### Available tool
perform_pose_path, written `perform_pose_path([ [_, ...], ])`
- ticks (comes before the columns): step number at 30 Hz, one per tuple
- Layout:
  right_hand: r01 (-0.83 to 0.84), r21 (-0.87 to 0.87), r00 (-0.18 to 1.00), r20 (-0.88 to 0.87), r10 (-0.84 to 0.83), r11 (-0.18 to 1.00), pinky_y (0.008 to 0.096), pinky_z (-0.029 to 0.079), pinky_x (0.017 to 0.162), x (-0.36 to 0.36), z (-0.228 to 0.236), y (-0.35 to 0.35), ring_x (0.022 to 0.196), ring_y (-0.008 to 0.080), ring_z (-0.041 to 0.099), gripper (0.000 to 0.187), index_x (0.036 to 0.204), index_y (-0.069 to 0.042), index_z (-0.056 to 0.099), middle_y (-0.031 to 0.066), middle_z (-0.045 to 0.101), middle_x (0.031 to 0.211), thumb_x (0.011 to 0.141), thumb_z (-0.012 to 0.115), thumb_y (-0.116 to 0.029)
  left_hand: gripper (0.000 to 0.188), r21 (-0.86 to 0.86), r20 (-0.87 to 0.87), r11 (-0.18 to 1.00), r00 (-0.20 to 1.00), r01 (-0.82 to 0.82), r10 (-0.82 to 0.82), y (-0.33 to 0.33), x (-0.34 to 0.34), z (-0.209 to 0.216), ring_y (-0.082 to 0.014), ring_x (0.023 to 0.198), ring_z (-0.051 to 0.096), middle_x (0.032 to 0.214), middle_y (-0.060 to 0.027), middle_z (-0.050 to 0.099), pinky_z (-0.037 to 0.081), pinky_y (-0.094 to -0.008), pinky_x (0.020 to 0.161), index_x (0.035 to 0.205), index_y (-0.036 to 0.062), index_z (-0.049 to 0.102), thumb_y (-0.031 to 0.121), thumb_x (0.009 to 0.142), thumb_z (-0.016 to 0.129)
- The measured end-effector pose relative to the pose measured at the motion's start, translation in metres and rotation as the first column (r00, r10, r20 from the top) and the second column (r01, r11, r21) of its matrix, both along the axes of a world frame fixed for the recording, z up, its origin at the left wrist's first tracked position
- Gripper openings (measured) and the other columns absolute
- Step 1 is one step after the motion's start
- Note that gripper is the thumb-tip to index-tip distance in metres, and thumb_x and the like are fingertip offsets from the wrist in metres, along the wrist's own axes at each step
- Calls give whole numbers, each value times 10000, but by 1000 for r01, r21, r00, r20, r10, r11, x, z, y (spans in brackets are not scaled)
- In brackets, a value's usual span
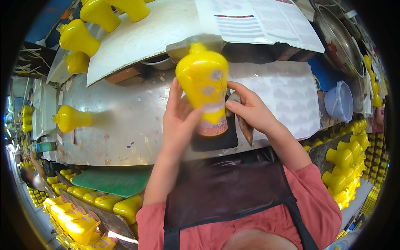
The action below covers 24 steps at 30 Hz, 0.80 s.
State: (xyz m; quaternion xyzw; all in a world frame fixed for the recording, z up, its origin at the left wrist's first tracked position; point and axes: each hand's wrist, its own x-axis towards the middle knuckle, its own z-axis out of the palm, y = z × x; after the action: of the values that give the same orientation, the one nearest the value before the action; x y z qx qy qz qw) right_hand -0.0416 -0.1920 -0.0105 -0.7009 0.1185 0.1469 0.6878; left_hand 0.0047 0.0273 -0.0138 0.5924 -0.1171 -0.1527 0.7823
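A glossy yellow vase (202, 71) with a narrow neck stands in front of me, with pale purple flower decoration and a pink patterned band round its foot. My left hand (179, 118) is closed on its left side, thumb across the lower front. Against the right side rests the index finger of my right hand (254, 109). That hand also grips a brown tapered tool (246, 131), its point downward, and a small greyish lump (233, 99) shows by the thumb; its kind is unclear. A black pad (227, 139) lies under the vase's foot.
Another yellow vase (74, 118) lies on the metal table (125, 125) at left. A raised white board (154, 33) spans the back, with several vases at its left end. Patterned sheets (275, 96) and a pale blue bucket (339, 102) are at right. Racked vases flank me.
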Motion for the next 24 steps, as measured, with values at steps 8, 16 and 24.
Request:
perform_pose_path([
  [8,-65,82,998,-1,65,994,210,445,385,-2,17,-2,401,81,554,629,1571,19,290,46,671,816,1031,555,-164,870,23,-60,998,996,66,-64,13,3,1,-262,1384,489,1615,-174,366,423,-398,1133,1638,55,208,36,907,679],
  [16,28,-82,1000,4,-27,996,193,454,743,-2,7,2,861,26,530,728,1598,17,277,9,589,986,1002,645,-182,886,8,7,999,1000,31,-31,12,12,-7,-303,1439,411,1622,-172,312,378,-462,1164,1645,83,131,50,916,634],
  [24,49,-124,992,122,-34,991,182,432,719,-2,13,7,815,25,509,743,1599,6,287,-12,555,940,979,669,-146,949,-7,9,992,992,124,-124,4,14,-2,-293,1495,346,1649,-180,270,310,-452,1207,1663,87,-5,35,937,603],
])
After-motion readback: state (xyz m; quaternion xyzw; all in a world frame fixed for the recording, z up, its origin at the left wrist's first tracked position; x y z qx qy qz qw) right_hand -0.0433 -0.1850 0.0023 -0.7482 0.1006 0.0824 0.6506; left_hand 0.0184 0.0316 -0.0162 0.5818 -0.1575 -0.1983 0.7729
